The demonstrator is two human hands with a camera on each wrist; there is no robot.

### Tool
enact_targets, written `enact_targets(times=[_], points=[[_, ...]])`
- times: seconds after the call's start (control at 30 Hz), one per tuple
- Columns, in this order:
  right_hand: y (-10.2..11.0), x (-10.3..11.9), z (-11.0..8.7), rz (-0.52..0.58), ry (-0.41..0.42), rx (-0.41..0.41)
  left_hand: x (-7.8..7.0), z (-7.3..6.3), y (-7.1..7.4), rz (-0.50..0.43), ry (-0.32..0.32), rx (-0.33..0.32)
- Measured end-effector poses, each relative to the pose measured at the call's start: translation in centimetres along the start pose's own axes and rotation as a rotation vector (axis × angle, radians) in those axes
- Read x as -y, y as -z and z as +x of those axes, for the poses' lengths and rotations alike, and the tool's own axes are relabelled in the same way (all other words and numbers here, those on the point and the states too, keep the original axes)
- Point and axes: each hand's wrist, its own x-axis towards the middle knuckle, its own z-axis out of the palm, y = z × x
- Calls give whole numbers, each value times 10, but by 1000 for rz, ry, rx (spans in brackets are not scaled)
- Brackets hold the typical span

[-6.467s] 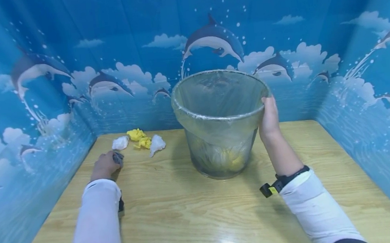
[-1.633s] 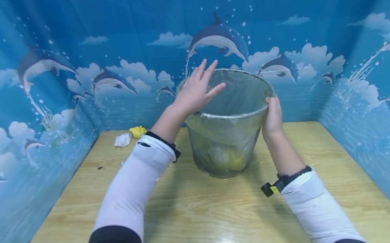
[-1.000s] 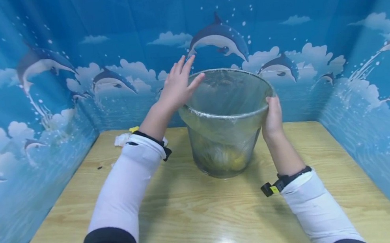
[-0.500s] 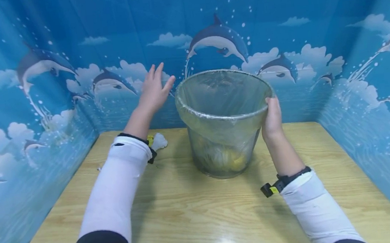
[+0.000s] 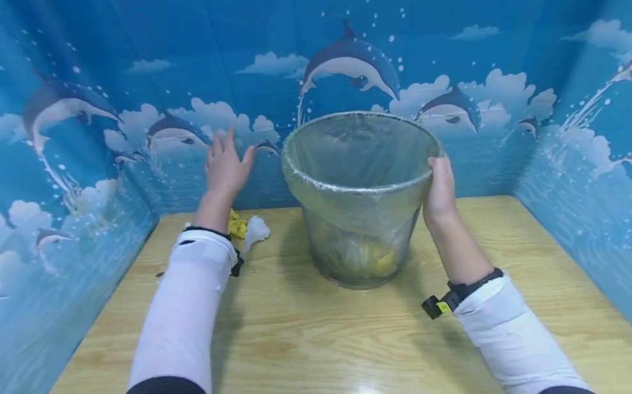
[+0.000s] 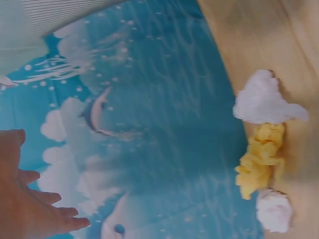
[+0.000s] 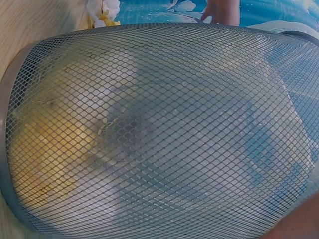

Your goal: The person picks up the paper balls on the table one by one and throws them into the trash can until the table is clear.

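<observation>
A mesh wastebasket (image 5: pixel 350 245) with a clear bag folded over its rim stands on the table. My right hand (image 5: pixel 439 190) grips its rim on the right side, thumb over the edge. Through the mesh, yellow crumpled paper (image 7: pixel 47 154) and white pieces show at the bottom. My left hand (image 5: pixel 226 168) is raised at the back left, fingers spread, holding nothing. Below it lie yellow crumpled paper (image 5: pixel 236 224) and a white crumpled piece (image 5: pixel 256 230). Another white wad (image 6: pixel 274 210) shows in the left wrist view; the left forearm mostly hides it in the head view.
The wooden table (image 5: pixel 320 350) is enclosed by a blue dolphin-print curtain (image 5: pixel 255 56) at the back and both sides. A small dark speck (image 5: pixel 160 275) lies on the table left of the left sleeve.
Earlier my left hand held a grey crumpled piece at the left; it is now empty. It has since moved left from over the wastebasket toward the crumpled paper. My right hand stays on the rim.
</observation>
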Motion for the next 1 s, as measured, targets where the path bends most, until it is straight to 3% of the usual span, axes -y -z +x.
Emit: enact_targets(times=[0.2,0.4,0.6,1.0], points=[[-1,2,1,-4,0,3,19,3,-16,20,15,15],[-1,1,-1,-21,-38,10,41,4,-36,99,49,49],[-1,0,1,5,8,4,59,5,-55,114,17,113],[1,-1,1,-13,4,3,90,-9,-91,91,13,180]])
